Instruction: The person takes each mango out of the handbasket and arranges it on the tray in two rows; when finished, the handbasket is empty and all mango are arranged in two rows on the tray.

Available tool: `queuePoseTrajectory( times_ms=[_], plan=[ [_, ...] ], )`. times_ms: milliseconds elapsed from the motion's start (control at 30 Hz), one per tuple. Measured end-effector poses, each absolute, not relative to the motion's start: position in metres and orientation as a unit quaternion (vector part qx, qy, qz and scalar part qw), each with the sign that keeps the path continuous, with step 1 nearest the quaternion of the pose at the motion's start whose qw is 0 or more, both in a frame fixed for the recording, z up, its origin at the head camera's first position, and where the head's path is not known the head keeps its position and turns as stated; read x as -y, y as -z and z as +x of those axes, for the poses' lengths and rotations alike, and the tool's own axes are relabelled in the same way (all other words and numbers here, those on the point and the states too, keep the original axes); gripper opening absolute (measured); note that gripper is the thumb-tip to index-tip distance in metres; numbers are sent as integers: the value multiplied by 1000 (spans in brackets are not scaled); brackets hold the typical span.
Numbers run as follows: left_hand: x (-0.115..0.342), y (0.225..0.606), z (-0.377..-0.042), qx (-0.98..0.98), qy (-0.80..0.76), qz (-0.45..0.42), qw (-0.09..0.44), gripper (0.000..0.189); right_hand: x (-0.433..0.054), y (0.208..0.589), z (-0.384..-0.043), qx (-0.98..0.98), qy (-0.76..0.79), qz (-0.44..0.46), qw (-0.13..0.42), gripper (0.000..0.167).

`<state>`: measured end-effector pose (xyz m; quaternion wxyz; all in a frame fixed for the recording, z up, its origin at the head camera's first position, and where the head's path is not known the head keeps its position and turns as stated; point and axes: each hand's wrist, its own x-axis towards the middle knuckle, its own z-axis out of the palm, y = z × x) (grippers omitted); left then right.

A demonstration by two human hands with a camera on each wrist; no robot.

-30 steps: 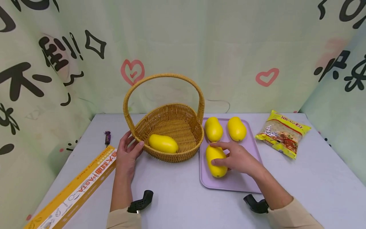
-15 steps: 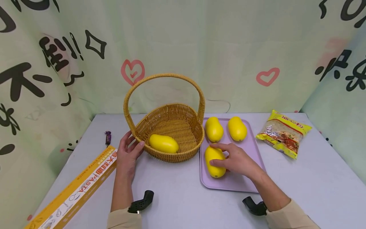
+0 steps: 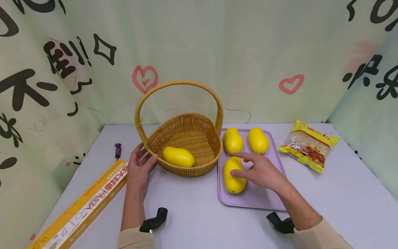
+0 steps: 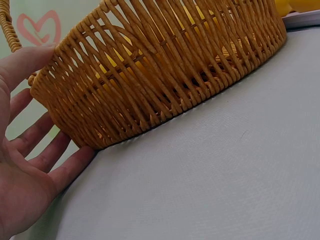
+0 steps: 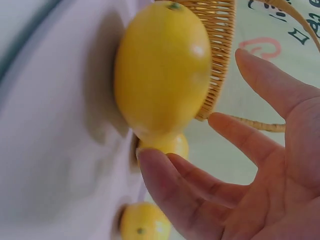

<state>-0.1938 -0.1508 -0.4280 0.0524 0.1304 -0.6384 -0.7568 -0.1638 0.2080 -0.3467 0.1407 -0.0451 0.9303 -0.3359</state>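
A brown wicker basket [image 3: 203,138] with a tall arched handle stands mid-table, one smooth oblong yellow fruit [image 3: 178,156] lying inside. My left hand [image 3: 139,169] touches its left side, thumb at the rim and straight fingers along the outer wall [image 4: 165,70]. On the lilac tray [image 3: 264,200] lie three more such fruits, the nearest one [image 3: 233,180] at the front left. Over that fruit's right side spreads my right hand [image 3: 264,171], thumb and index finger apart. In the right wrist view, the fingers [image 5: 185,195] stand apart from the fruit [image 5: 162,75], holding nothing.
Two yellow fruits, one at the back left [image 3: 233,141] and one at the back right [image 3: 258,141], lie on the tray. A noodle packet [image 3: 309,145] is right of it. Left of the basket lie a long pasta box [image 3: 84,204] and a small purple wrapped candy [image 3: 117,151].
My right hand's fingers have spread and lifted off the front fruit, which has shifted slightly left on the tray. The left hand and basket stay in place.
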Motion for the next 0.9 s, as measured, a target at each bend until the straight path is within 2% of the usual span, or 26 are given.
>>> queuePoseTrajectory(
  times_ms=[467,767,900],
  plan=[
    [151,429,-194,639,756,132,56,71,-212,326,-178,-922,352,-146,71,60],
    [150,429,-194,637,758,128,54,71,-205,312,-196,-917,347,-187,64,53],
    [150,430,-195,636,759,125,56,72,-202,307,-204,-903,360,-220,85,53]
  ],
)
